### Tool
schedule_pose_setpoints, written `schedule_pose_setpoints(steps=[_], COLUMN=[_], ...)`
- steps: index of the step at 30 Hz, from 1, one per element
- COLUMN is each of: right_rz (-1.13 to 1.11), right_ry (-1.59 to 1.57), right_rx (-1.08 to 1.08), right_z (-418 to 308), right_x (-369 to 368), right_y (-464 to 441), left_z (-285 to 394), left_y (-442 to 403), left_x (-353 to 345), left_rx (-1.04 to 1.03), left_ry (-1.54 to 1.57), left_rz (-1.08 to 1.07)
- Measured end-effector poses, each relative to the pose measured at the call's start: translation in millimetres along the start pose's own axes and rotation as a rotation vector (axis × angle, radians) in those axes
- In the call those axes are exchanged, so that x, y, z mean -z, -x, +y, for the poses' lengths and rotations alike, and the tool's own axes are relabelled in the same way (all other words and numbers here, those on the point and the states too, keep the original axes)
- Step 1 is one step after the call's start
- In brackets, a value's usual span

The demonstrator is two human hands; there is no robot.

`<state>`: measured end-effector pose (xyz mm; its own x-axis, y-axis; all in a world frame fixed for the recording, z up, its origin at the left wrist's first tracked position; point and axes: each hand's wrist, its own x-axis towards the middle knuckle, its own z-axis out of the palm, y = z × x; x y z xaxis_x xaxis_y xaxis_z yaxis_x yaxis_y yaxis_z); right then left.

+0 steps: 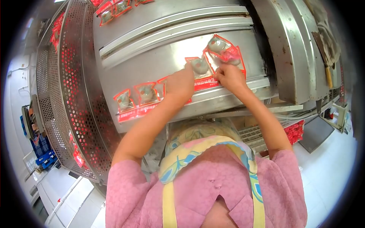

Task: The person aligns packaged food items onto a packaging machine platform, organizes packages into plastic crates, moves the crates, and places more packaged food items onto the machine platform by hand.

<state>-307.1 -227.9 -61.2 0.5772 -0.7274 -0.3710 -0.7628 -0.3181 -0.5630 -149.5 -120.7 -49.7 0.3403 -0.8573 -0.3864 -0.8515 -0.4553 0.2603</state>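
Red-edged clear pouches, each with a pale grey-green, egg-like round item inside, lie in a row along the metal bar at the near side of the steel surface. My left hand (181, 83) is closed at the left edge of the middle pouch (200, 66), partly covering the pouch beside it. With thumb and fingers pinched, my right hand (231, 77) grips the lower edge between this pouch and the right-hand pouch (235, 60). Another pouch (219, 45) lies tilted over that one. Farther left are two more pouches, the inner one (146, 94) and the end one (124, 101).
The steel machine bed (152, 64) has a pair of raised metal bars (178, 28) across it. More pouches (122, 7) lie on the far side. A perforated metal guard (81, 95) stands at left, a metal housing (291, 49) at right. Red packets (294, 132) sit below right.
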Motion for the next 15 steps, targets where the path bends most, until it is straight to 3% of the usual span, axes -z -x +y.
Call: schedule_pose_setpoints(steps=[5, 9, 15], right_rz=[-0.233, -0.256, -0.257], right_ry=[0.072, -0.152, -0.079], right_rx=[-0.010, -0.112, -0.026], right_z=[5, 14, 10], right_x=[8, 9, 9], right_y=[-9, -17, -10], left_z=[0, -1, 1], left_y=[-2, -6, -3], left_x=[5, 3, 2], left_rx=[-0.007, -0.071, -0.040], left_ry=[-0.013, 0.053, 0.118], left_rz=[-0.040, 0.126, -0.012])
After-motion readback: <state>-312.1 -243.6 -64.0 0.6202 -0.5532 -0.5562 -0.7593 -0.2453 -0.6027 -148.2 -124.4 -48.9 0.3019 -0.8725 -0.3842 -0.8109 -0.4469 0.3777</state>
